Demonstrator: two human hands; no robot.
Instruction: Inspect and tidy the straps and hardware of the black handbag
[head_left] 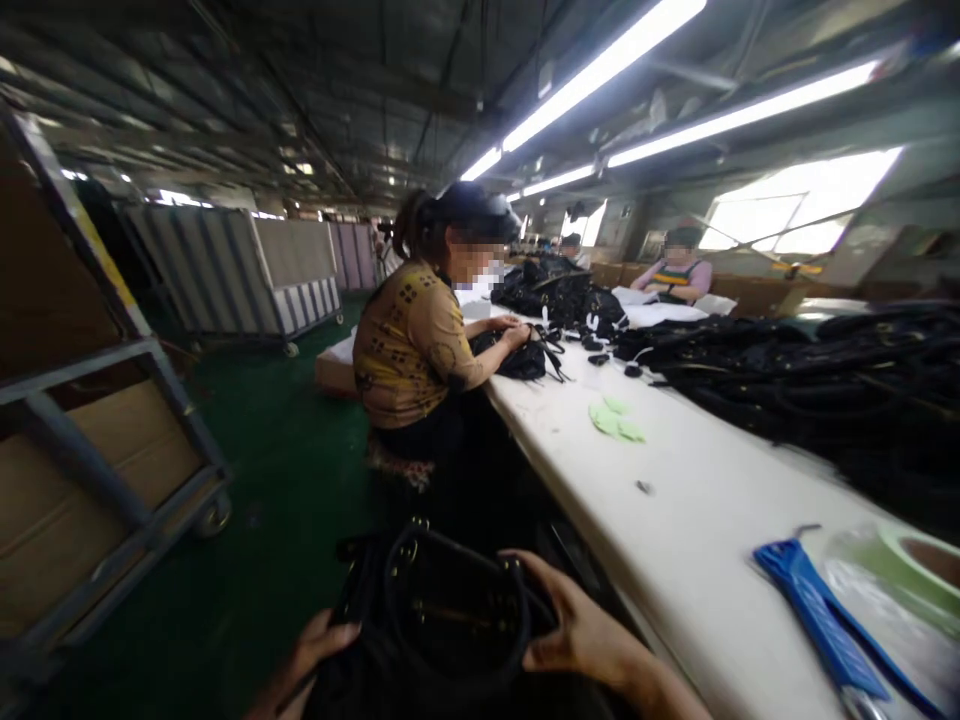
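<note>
A black handbag (442,620) with gold hardware and looped handles sits low in front of me, beside the white table (697,520). My left hand (311,655) grips its left side. My right hand (570,620) holds its right side near the handle, fingers curled over the edge. The bottom of the bag is out of view.
A co-worker in a yellow patterned top (412,345) sits ahead at the same table, handling another black bag (517,355). Black straps (825,375) are piled on the table's right. Blue scissors (817,620), a green tape roll (919,565) and green paper pieces (615,418) lie on it. A metal cart (97,470) stands left.
</note>
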